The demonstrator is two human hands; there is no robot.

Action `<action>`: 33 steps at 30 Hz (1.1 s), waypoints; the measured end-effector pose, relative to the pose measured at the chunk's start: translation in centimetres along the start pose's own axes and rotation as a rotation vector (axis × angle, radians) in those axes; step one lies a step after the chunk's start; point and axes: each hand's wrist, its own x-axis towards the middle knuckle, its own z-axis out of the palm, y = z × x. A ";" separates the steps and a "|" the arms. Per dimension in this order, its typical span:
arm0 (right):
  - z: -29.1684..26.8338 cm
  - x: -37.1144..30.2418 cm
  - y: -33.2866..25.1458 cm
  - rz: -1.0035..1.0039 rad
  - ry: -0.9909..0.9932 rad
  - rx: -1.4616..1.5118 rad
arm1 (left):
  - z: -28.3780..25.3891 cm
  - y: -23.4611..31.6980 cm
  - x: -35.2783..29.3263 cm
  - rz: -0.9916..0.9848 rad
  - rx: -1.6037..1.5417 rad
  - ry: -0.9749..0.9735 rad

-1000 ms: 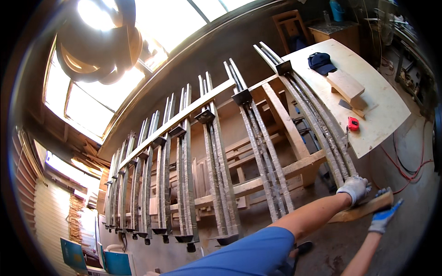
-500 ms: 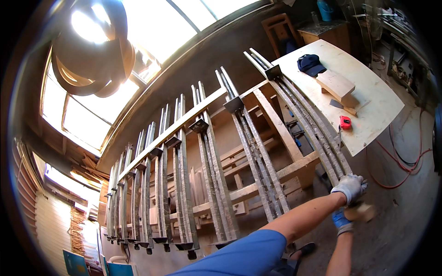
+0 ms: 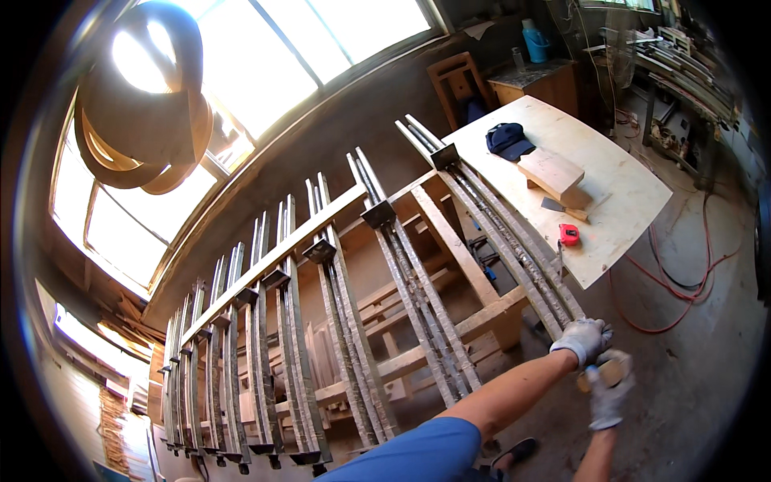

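Holding lower end of nearest clamp (image 3: 522, 253) in left hand (image 3: 582, 339), with fingers curled round it. Gripping wood piece (image 3: 614, 371) with closed fingers of right hand (image 3: 610, 395), just below left; slightly blurred. Got clamp lying across rack (image 3: 498, 308), beside surface (image 3: 626, 193) carrying cap (image 3: 507, 141), block (image 3: 550, 171), scraper (image 3: 566, 210), tape measure (image 3: 569, 234).

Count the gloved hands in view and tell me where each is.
2: the left hand is at the lower end of the rightmost metal clamp; the right hand is just below it, around a piece of wood.
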 end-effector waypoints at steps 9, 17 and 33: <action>-1.1 -4.0 -2.2 -0.156 -0.034 -0.157 | -0.7 0.1 -0.5 -0.012 -0.051 0.004; -5.6 -4.3 -1.6 0.049 0.029 -0.129 | 0.2 -0.2 -0.2 -0.010 -0.077 0.038; 0.9 -16.2 -1.7 0.507 -0.239 0.492 | -4.4 -9.8 -10.2 0.207 0.019 0.100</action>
